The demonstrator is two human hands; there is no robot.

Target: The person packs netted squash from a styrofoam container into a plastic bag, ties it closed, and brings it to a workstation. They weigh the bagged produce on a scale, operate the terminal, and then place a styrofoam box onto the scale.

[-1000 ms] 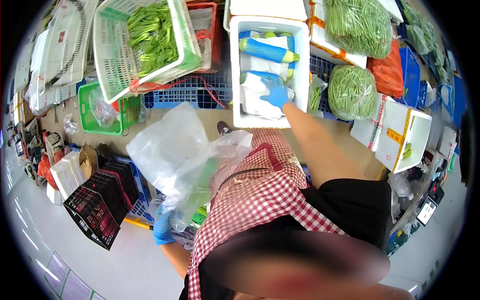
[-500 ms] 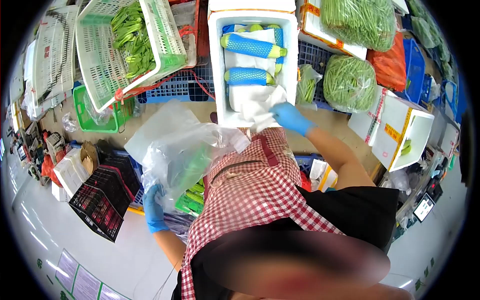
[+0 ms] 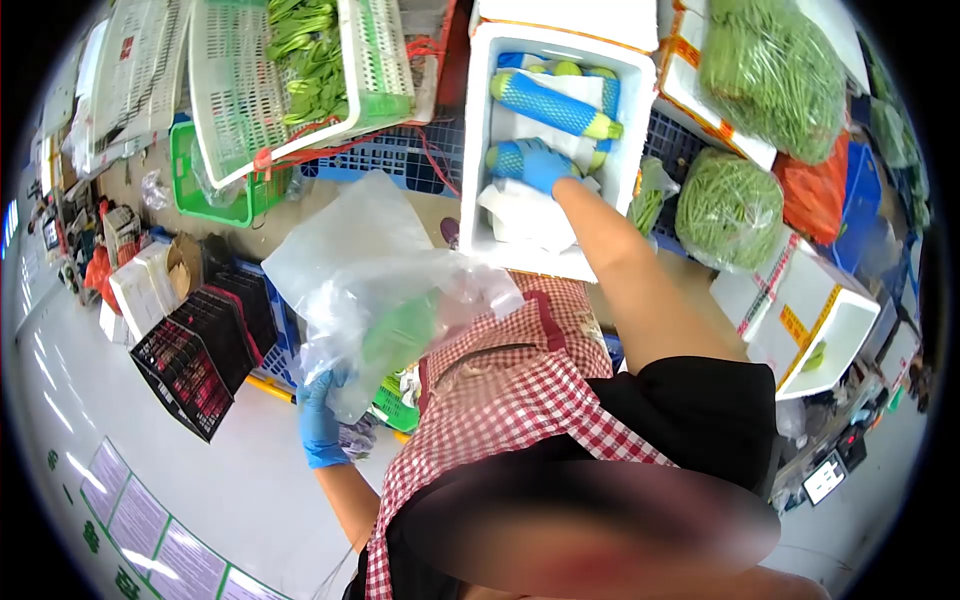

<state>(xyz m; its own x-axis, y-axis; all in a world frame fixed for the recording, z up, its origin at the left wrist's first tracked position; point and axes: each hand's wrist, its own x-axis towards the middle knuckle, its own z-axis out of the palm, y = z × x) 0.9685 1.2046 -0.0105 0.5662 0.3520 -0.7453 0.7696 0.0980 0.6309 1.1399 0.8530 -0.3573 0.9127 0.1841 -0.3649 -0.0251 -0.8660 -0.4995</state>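
Observation:
In a white foam box (image 3: pixel 478 150) lie several zucchini, green and sleeved in blue foam netting. My blue-gloved right hand (image 3: pixel 543 165) is down inside, its fingers closed over the lower zucchini (image 3: pixel 507 159); part of it is hidden under the palm. Another netted zucchini (image 3: pixel 550 103) lies just above it, slanting. Crumpled white paper (image 3: pixel 525 218) sits in the near end of the box. On the other side, low beside the apron, my gloved left hand (image 3: pixel 320 415) grips a large clear plastic bag (image 3: pixel 345 290), which spreads upward from it.
A white crate of leafy greens (image 3: pixel 230 90) and a green basket (image 3: pixel 215 205) stand at the upper left. Bagged green beans (image 3: pixel 730 210) and a tilted foam box (image 3: pixel 835 335) are on the right. A black crate (image 3: pixel 190 370) stands at the lower left.
My right hand has left the white paper and moved up onto the lower zucchini. The left hand still has the bag. The whole view has shifted slightly.

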